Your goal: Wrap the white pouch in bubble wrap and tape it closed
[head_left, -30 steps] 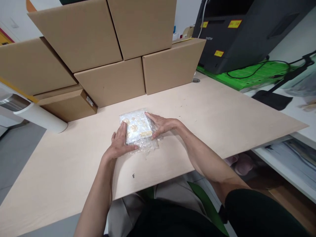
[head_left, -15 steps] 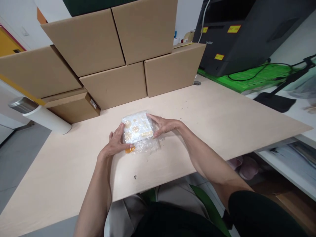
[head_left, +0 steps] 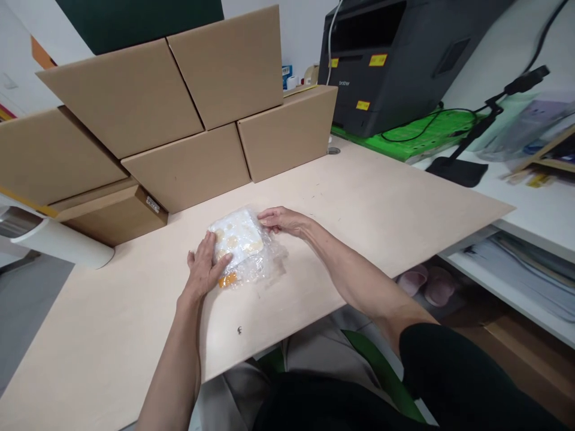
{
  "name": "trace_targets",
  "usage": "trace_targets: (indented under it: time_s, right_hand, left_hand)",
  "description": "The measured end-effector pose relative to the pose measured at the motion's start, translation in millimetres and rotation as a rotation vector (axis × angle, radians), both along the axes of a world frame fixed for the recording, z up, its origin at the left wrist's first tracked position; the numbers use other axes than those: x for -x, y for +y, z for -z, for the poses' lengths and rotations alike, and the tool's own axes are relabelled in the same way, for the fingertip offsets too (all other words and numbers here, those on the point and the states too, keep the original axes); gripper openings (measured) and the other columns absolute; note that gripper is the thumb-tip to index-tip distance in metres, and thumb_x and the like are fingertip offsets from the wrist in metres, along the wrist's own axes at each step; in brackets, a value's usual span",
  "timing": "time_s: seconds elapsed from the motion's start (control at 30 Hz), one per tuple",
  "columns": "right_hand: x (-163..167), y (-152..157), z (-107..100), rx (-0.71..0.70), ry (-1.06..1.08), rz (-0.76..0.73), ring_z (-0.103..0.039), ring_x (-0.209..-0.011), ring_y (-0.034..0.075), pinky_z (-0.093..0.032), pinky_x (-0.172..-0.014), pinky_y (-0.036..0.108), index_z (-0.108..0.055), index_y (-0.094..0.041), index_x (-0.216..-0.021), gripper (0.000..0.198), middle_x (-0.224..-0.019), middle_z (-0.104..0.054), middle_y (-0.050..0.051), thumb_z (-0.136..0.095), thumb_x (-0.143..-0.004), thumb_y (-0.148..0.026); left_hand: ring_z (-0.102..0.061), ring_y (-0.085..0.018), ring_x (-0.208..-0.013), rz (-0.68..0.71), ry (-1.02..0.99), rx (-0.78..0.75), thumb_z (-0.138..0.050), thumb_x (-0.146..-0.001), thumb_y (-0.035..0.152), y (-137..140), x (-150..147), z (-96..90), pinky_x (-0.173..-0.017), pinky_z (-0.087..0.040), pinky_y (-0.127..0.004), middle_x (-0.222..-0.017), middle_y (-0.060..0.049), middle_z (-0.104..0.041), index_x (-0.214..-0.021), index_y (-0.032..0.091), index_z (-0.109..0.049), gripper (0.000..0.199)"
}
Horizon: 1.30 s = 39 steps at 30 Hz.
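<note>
A flat white square packet with pale yellow round spots [head_left: 240, 236] lies on the light wooden table, wrapped in clear bubble wrap [head_left: 260, 266]. An orange patch [head_left: 227, 280] shows through the plastic at its near left corner. My left hand [head_left: 204, 272] holds the packet's left side, fingers along the edge and thumb on top. At the far right corner, the fingers of my right hand [head_left: 285, 220] are bent together on the edge of the bubble wrap. Loose wrap spreads out on the packet's right and near sides.
Cardboard boxes [head_left: 186, 164] are stacked along the table's back edge. A white cylinder with a metallic end [head_left: 67, 242] lies at the left. Beyond the back right stand a dark printer [head_left: 381, 72] and a black stand [head_left: 458, 170]. Pink slippers [head_left: 438, 287] sit below the right edge.
My right hand has shifted off the packet's right side to the wrap's far right edge, its fingers drawn together. The loose wrap spreads wider at the right. The camera view has turned right.
</note>
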State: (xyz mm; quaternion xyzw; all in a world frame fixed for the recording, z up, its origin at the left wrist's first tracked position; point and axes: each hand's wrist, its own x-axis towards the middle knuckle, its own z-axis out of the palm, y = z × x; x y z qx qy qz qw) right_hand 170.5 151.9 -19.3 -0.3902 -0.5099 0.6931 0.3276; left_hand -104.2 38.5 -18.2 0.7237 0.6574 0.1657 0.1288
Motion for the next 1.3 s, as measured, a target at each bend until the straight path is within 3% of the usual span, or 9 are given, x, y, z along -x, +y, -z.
trace_targets:
  time_s: [0.17,0.3,0.4,0.53,0.63,0.73,0.97,1.17,1.3]
  right_hand:
    - [-9.2,-1.7,-14.4,-0.188,-0.18,0.196,-0.051,-0.055,0.009,-0.035,-0.048,0.02,-0.059,-0.017,-0.074,0.015,-0.062,-0.057,-0.003,-0.072,-0.069,-0.011]
    - [-13.3,-7.2,-20.7,-0.325,-0.306,-0.088,-0.046,-0.052,0.009,-0.035,-0.048,0.021,-0.06,-0.017,-0.067,0.012,-0.059,-0.055,-0.004,-0.071,-0.067,-0.013]
    - [-9.8,-10.6,-19.7,-0.312,-0.412,-0.289,-0.042,-0.044,0.008,-0.029,-0.044,0.022,-0.059,-0.016,-0.064,0.011,-0.05,-0.051,-0.005,-0.068,-0.067,-0.012]
    - [-4.9,-12.3,-17.9,-0.326,-0.423,-0.297,-0.039,-0.043,0.007,-0.026,-0.042,0.021,-0.056,-0.017,-0.061,0.014,-0.045,-0.046,-0.007,-0.067,-0.066,-0.011]
    - [-5.6,-13.0,-19.6,-0.281,-0.294,-0.265,-0.043,-0.046,0.007,-0.03,-0.044,0.02,-0.054,-0.017,-0.061,0.015,-0.05,-0.051,-0.006,-0.067,-0.062,-0.01]
    - [-8.4,-13.9,-22.9,-0.231,-0.146,-0.258,-0.047,-0.047,0.008,-0.036,-0.047,0.021,-0.052,-0.018,-0.062,0.017,-0.052,-0.053,-0.006,-0.068,-0.059,-0.011]
    - [-7.4,-20.2,-31.3,-0.126,0.1,-0.071,-0.039,-0.046,0.005,-0.027,-0.044,0.019,-0.059,-0.019,-0.089,0.034,-0.059,-0.052,-0.008,-0.074,-0.058,-0.013]
    - [-10.1,-16.4,-32.2,-0.098,0.251,0.088,-0.044,-0.051,0.005,-0.029,-0.045,0.019,-0.068,-0.015,-0.089,0.037,-0.065,-0.057,-0.005,-0.077,-0.053,-0.017]
    - [-19.1,-7.5,-28.0,-0.064,0.249,0.183,-0.049,-0.056,0.008,-0.032,-0.048,0.021,-0.071,-0.015,-0.091,0.039,-0.065,-0.061,-0.002,-0.069,-0.053,-0.011]
  left_hand:
    - [-0.01,-0.034,-0.153,0.1,0.031,-0.227,-0.04,-0.091,0.064,-14.5,-17.6,-6.3,-0.118,-0.002,-0.064,-0.166,-0.015,-0.016,-0.158,0.024,-0.016,0.082]
    - [-0.01,-0.039,-0.152,0.311,0.214,-0.255,-0.065,-0.072,0.071,-30.3,-48.7,-14.1,-0.119,0.001,-0.061,-0.164,-0.014,-0.023,-0.151,0.026,-0.039,0.094]
    - [-0.017,-0.039,-0.151,0.342,0.305,-0.291,-0.067,-0.079,0.054,-36.1,-61.8,-17.8,-0.119,-0.001,-0.061,-0.161,-0.011,-0.032,-0.142,0.028,-0.052,0.07]
    - [-0.049,-0.029,-0.135,0.281,0.147,-0.46,-0.046,-0.093,0.029,-35.5,-54.2,-18.3,-0.119,-0.013,-0.056,-0.138,-0.008,-0.062,-0.124,0.028,-0.066,0.037]
    - [-0.065,-0.024,-0.113,0.137,-0.158,-0.675,-0.051,-0.092,0.028,-33.8,-42.9,-17.9,-0.112,-0.035,-0.048,-0.116,-0.008,-0.073,-0.115,0.024,-0.07,0.031]
    - [-0.068,-0.02,-0.1,-0.21,-0.569,-0.832,-0.058,-0.086,0.026,-30.5,-35.2,-21.7,-0.095,-0.051,-0.037,-0.105,-0.007,-0.074,-0.108,0.02,-0.072,0.026]
    - [-0.064,-0.013,-0.069,-0.638,-1.464,-0.59,-0.074,-0.062,0.014,-14.4,-21.5,-37.6,-0.069,-0.057,-0.025,-0.075,0.001,-0.067,-0.08,0.014,-0.067,0.019]
    - [-0.067,-0.016,-0.079,-0.754,-1.685,-0.429,-0.05,-0.076,0.007,-7.9,-3.4,-31.2,-0.071,-0.057,-0.028,-0.083,-0.004,-0.068,-0.101,0.017,-0.064,0.03]
    - [-0.067,-0.02,-0.091,-0.897,-1.431,-0.424,-0.053,-0.074,0.008,-11.3,14.1,-18.1,-0.079,-0.057,-0.039,-0.107,-0.008,-0.065,-0.135,0.023,-0.045,0.063]
